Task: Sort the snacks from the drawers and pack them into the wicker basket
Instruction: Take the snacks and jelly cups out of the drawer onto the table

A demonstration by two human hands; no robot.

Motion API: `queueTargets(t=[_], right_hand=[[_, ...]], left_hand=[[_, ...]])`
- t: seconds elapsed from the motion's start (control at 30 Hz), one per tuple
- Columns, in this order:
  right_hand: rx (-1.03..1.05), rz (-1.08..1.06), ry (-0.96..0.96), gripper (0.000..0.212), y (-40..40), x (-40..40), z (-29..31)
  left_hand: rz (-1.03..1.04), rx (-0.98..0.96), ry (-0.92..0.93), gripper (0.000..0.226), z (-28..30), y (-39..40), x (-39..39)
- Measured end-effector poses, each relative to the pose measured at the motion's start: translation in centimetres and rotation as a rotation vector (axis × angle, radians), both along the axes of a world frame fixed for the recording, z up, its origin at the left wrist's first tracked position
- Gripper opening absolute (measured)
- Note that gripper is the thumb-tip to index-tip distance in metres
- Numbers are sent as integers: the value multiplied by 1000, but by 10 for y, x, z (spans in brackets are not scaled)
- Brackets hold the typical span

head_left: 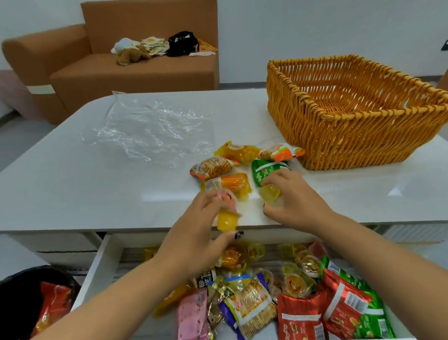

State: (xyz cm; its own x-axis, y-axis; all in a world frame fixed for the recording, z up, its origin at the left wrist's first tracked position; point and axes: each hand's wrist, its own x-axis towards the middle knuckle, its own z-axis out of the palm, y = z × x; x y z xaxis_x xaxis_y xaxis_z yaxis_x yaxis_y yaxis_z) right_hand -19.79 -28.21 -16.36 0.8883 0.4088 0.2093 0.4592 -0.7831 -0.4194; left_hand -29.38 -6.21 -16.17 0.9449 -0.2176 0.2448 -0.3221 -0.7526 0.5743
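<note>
At the near edge of the white table (64,176), just above the open drawer (99,273), both hands are busy with jelly cups. The left hand (195,235) has its fingers curled round an orange jelly cup (227,221), lid tipped away from the person, held over the table's lip and not yet set down. The right hand (293,200) pinches a pale yellow jelly cup (269,193) that sits on the tabletop at about one o'clock from the left hand.

A small sorted cluster of packets (233,167) lies at twelve o'clock from the hands: yellow, orange-and-white and green wrappers, close together. The wicker basket (318,129) stands at two o'clock, just beside the nearest packet, and looks to hold nothing yet (its far floor is all that shows).

To do this step well, I would set the orange cup flat on its base beside the yellow one, so like sits with like, and keep it clear of the table's edge, where a round cup could roll back into the drawer. Many snacks remain in the drawer, so sorting is at an early stage, by my reckoning.
</note>
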Motion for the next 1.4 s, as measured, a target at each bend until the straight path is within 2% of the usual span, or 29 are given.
queueTargets(t=[0.07,0.17,0.33,0.47,0.57,0.7,0.77,0.83,0.93,1.0,1.07,1.13,1.2,1.27,1.4], right_hand=[[44,-71,-48,49,6,11,-11],[-1,-121,-103,53,15,28,-19],[-164,-40,-143,58,20,54,-28],[-103,43,-132,67,11,53,-23],[-68,128,-218,69,-12,33,-16],[-136,294,-317,48,-50,-16,-7],[-257,397,-297,36,-67,-37,-5],[-333,448,-256,30,-77,-46,-3],[-254,423,-203,33,-77,-49,1],[-207,423,-250,30,-72,-52,-1],[-169,435,-288,26,-67,-57,-7],[-243,467,-223,25,-60,-65,-15],[-435,430,-24,29,-52,-72,-29],[-646,293,172,38,-47,-75,-49],[-583,-51,313,49,-48,-76,-77]], left_hand=[[57,14,-22,37,-6,3,16],[106,43,-50,41,-17,-1,42],[159,117,-27,61,-28,-24,88],[171,177,25,75,-34,-29,105],[149,135,6,80,-35,-26,98],[95,87,-29,77,-34,-21,65],[-4,64,-30,70,-34,-13,36],[-130,101,-109,60,-30,-2,10],[-176,63,-173,49,-19,1,-17],[-141,-21,-141,47,-13,-5,-32],[-125,-16,-74,46,-13,-9,-43],[-154,36,16,45,-17,-13,-49],[-174,97,104,45,-20,-22,-48],[-160,127,180,46,-24,-35,-44],[-141,135,258,49,-41,-54,-34]])
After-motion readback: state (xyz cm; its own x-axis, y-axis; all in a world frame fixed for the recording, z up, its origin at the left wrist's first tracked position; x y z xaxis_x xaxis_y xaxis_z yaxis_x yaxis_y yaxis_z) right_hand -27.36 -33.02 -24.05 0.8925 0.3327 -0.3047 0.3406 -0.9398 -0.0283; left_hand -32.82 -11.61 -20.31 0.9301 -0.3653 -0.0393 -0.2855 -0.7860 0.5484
